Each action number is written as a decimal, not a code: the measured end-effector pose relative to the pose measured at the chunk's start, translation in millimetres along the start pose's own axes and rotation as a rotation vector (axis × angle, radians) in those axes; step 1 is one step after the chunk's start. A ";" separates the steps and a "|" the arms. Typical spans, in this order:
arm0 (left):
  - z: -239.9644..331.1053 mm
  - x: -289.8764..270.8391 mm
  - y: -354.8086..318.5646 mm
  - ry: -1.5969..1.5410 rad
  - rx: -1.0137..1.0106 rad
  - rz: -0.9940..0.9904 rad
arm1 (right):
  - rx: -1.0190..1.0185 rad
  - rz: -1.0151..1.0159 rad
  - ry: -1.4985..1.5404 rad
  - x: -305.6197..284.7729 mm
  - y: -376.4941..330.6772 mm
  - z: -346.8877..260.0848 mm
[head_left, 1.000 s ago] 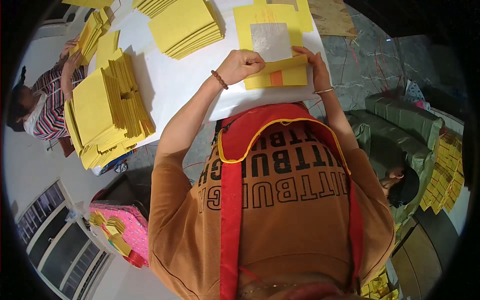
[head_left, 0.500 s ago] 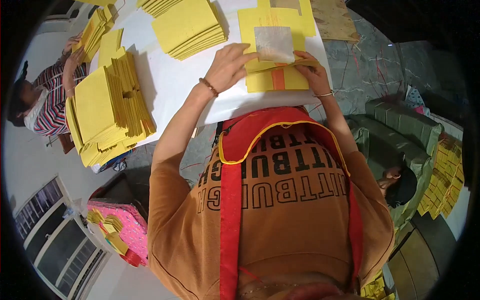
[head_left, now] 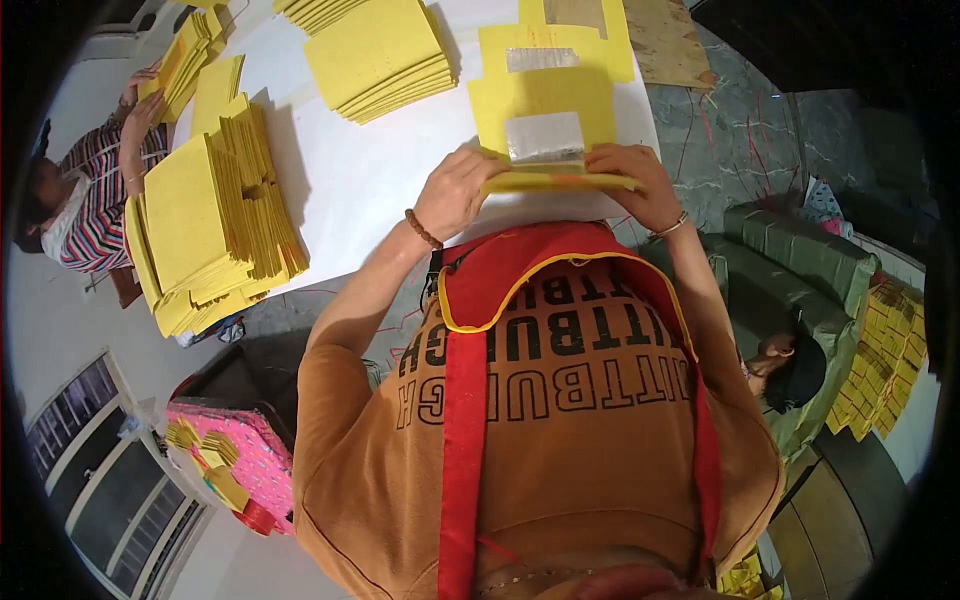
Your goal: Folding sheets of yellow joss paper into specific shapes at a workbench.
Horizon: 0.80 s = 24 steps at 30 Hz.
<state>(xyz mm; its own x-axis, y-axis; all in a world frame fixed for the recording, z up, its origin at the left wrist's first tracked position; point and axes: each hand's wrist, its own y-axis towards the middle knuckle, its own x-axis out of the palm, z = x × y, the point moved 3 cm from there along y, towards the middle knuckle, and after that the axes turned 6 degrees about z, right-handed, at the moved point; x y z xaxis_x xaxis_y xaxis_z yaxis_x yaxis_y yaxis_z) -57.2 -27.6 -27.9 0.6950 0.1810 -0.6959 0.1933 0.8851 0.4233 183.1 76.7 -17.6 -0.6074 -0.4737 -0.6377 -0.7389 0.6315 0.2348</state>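
Both my hands hold the near part of a yellow paper sheet (head_left: 565,182), lifted at the table's near edge and seen almost edge-on. My left hand (head_left: 455,195) grips its left end, with fingers curled round it. At the right end, my right hand (head_left: 643,187) pinches it the same way. Just beyond it lies a flat yellow paper piece (head_left: 490,105) with a shiny see-through film patch (head_left: 545,135) on it. Whether this joins the lifted sheet I cannot tell. Farther off is a second shiny patch (head_left: 542,58).
A fanned yellow paper stack (head_left: 380,60) and a taller stack (head_left: 185,205) stand left on the white table (head_left: 370,165). A person in stripes (head_left: 95,205) handles yellow papers there. At right are a green sofa (head_left: 795,250), a capped person (head_left: 797,370) and yellow bundles (head_left: 880,360).
Both hands have come nearer my body with the lifted yellow paper. My left hand, spread over the paper before, has closed on its left end. The film patch has shifted nearer.
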 end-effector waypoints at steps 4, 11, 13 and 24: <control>-10.5 4.7 7.5 -0.113 -0.353 0.080 | 0.286 0.120 0.038 9.9 12.1 11.9; -31.6 23.7 14.4 -0.499 -0.854 0.170 | 0.510 0.314 0.160 24.9 35.3 37.3; -36.4 25.9 13.5 -0.501 -0.906 0.154 | 0.541 0.341 0.126 25.0 39.6 33.7; -53.8 33.3 13.0 -0.629 -0.968 0.300 | 0.612 0.375 0.026 28.3 44.2 26.6</control>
<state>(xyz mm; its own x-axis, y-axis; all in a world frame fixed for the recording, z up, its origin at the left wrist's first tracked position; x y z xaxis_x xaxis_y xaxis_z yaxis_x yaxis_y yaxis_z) -68.9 13.0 -76.8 0.8929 0.4331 -0.1230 -0.4499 0.8479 -0.2804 141.1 107.6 -44.8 -0.8009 -0.1674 -0.5749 -0.1882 0.9819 -0.0238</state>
